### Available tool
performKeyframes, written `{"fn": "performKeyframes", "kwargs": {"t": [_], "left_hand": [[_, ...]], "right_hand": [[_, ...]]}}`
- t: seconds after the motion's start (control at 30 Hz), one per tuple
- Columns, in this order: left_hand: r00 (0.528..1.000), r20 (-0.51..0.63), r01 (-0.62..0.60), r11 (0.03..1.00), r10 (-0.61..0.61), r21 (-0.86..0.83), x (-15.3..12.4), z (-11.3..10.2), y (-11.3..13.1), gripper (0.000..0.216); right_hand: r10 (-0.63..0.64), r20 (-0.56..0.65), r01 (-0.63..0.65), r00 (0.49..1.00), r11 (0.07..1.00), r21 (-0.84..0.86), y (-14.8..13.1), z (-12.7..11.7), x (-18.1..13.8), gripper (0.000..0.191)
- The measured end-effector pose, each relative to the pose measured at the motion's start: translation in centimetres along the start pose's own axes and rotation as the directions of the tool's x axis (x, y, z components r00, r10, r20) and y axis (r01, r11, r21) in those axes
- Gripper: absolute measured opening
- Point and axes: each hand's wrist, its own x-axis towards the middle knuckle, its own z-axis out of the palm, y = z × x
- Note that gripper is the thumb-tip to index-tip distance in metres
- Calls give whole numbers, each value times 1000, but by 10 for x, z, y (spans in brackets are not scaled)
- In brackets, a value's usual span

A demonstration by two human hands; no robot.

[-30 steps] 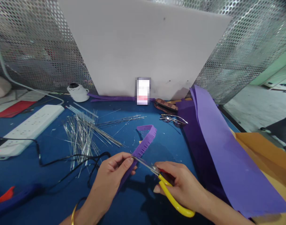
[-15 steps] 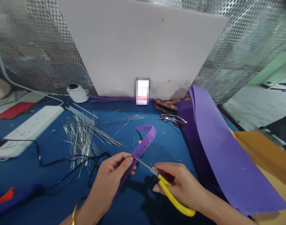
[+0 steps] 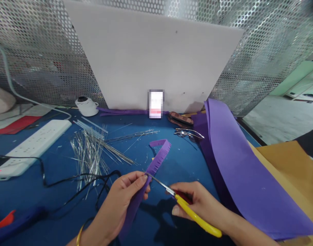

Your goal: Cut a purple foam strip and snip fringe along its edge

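A purple strip (image 3: 156, 163), fringed with small cuts along its upper right edge, is pinched between the thumb and fingers of my left hand (image 3: 132, 191). Its far end folds over to the left, and its uncut lower part hangs below my palm. My right hand (image 3: 194, 198) grips yellow-handled scissors (image 3: 197, 218). Their blades reach left to the strip's edge, with the tips right beside my left thumb. The blades look nearly closed. Part of the scissor handle is hidden behind my right fingers.
Thin metal wires (image 3: 89, 153) lie at left, near black cables and a white power strip (image 3: 40, 140). Large purple sheets (image 3: 238, 164) cover the right side. Eyeglasses (image 3: 188, 133), a checkered case (image 3: 180, 119), a white cup (image 3: 86, 106) and a phone (image 3: 156, 104) sit toward the back.
The scissor blades have closed further at the strip's edge, and the yellow handle has shifted slightly right and down. My left hand still pinches the strip. The whole view has shifted slightly.
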Motion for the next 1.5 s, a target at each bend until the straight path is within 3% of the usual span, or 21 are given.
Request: {"fn": "performKeyframes", "kwargs": {"t": [0.2, 0.37, 0.57, 1.1, 1.5], "left_hand": [[998, -29, -57, 989, 62, 133, -1, 2, 2, 24], [990, -43, -116, 960, 131, 256, -2, 1, 4, 24], [986, -68, -130, 952, 154, 279, -2, 2, 5, 25], [982, -43, -157, 927, 182, 341, -1, -1, 2, 28], [987, -71, -119, 949, 146, 293, -2, 0, 5, 26]], "right_hand": [[16, -8, -16, 1000, 1000, -20, -1, 0, 0, 28], [-10, -54, -2, 998, 975, -223, -5, 0, -3, 26], [-86, -123, 25, 989, 904, -427, -9, -1, -5, 28], [-105, -161, 27, 981, 905, -424, -8, 3, -5, 29], [-116, -144, 42, 983, 898, -437, -9, 0, -4, 27]]}}
